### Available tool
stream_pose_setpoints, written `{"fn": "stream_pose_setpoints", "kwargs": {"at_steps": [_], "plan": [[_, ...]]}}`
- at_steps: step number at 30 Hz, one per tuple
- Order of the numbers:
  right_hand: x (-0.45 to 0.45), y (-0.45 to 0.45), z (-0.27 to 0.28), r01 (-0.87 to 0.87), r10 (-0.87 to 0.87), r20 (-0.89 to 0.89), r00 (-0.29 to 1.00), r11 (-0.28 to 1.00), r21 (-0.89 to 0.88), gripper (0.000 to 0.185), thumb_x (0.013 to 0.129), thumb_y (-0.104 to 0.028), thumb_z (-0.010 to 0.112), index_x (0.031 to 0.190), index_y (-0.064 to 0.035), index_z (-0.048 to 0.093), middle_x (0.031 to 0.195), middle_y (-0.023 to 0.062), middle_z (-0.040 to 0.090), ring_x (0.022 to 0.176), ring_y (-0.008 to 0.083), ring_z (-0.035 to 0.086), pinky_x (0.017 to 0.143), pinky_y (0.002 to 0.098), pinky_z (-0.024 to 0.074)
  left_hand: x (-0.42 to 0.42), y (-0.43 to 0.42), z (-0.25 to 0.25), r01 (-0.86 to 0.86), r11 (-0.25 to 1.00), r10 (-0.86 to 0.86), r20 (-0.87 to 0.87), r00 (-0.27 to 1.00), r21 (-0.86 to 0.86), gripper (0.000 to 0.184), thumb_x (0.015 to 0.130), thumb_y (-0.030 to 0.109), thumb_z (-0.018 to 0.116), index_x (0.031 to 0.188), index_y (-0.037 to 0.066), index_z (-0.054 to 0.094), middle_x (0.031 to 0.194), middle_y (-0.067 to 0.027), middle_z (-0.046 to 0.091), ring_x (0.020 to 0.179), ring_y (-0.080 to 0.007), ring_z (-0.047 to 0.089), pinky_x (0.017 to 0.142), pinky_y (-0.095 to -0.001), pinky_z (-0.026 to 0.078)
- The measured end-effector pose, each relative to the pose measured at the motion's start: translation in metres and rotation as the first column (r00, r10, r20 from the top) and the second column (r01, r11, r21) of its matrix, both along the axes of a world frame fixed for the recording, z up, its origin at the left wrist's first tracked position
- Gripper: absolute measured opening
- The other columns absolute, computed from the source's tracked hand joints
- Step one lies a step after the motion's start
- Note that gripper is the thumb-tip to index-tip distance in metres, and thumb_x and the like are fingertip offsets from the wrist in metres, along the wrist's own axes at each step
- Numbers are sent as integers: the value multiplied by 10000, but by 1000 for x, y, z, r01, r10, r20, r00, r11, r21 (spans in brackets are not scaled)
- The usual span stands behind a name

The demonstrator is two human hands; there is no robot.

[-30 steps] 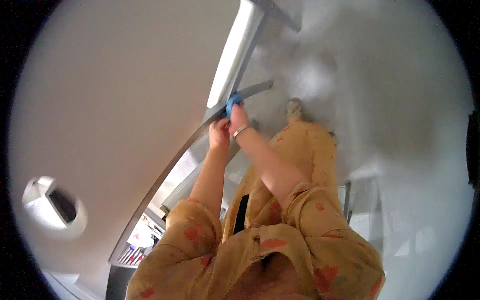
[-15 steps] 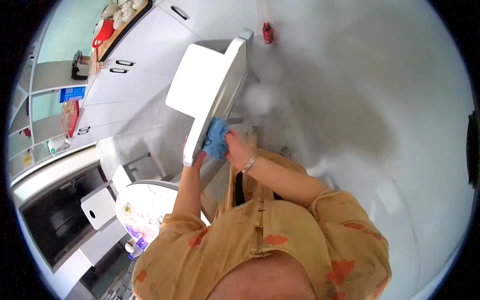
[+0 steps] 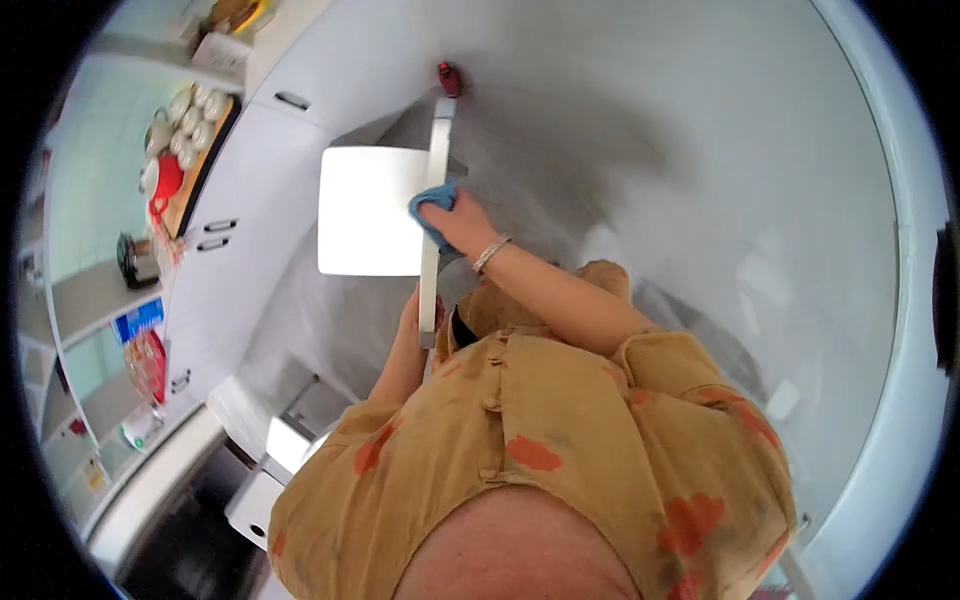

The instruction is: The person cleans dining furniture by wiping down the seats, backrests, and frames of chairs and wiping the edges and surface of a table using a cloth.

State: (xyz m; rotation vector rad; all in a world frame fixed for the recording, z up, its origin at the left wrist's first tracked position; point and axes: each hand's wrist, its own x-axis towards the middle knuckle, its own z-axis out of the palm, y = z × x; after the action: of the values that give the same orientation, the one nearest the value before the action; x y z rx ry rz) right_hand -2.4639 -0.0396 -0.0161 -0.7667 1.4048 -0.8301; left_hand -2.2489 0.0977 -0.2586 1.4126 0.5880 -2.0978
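Two bare hands of ours are at a white chair point(image 3: 372, 230) left of the frame's centre, its seat squarish and its backrest point(image 3: 429, 290) seen edge-on as a long, narrow strip. Our right hand point(image 3: 464, 224) has its fingers closed on a blue cloth point(image 3: 436, 194), which lies over the middle of that strip; a pale bracelet point(image 3: 490, 254) circles the wrist. Our left hand point(image 3: 408, 322) is at the strip's lower end, partly hidden by it, so we cannot tell whether its fingers are clasped or loose. Near the top centre, just beyond the backrest's upper end, we see a red bottle point(image 3: 449, 80). At upper left we have white cabinets point(image 3: 275, 160) with dark handles, pale cups point(image 3: 190, 125) on a tray point(image 3: 180, 212), and, lower at far left, a blue box point(image 3: 137, 319).
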Motion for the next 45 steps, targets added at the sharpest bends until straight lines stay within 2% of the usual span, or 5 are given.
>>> {"fn": "stream_pose_setpoints", "kwargs": {"at_steps": [6,28,34,36,45], "plan": [[0,-13,-2,-104,77,-220,972,988,-114,890,666,-274,692,1305,144,235,1317,340,340,1163,446,449,998,417,385,-19,-17,8,125,992,-125,33,992,-2,538,881,491,538,1111,5,544,1006,-155,606,848,-247,616,681,-380,550],[-77,-150,-6,-122,42,-398,916,977,-178,331,646,-262,677,855,-6,660,850,215,659,814,328,656,755,395,515,-133,-134,-12,279,954,-289,-91,953,-111,645,852,584,518,1199,41,490,1068,-154,547,941,-257,564,714,-376,516],[-64,-141,-22,-196,104,-369,924,955,-223,284,686,-172,702,889,-15,578,834,120,620,742,246,610,706,378,495,-160,-144,100,225,974,-227,151,962,33,841,818,654,514,1384,65,316,1318,-194,399,1119,-311,472,916,-445,434],[-59,-133,-24,-83,83,-10,997,964,-254,278,694,-92,655,944,-9,567,855,80,611,749,202,591,718,365,486,-160,-124,44,-17,998,14,-44,999,-57,823,833,643,502,1394,71,314,1353,-180,389,1171,-326,448,988,-460,374],[-89,-109,-33,-163,155,-110,982,984,-70,356,741,11,542,1093,59,521,1039,97,568,920,198,548,805,316,464,-219,-99,-68,-602,777,591,117,798,185,696,863,551,536,1309,30,422,1244,-140,517,1090,-272,528,867,-459,437]]}}
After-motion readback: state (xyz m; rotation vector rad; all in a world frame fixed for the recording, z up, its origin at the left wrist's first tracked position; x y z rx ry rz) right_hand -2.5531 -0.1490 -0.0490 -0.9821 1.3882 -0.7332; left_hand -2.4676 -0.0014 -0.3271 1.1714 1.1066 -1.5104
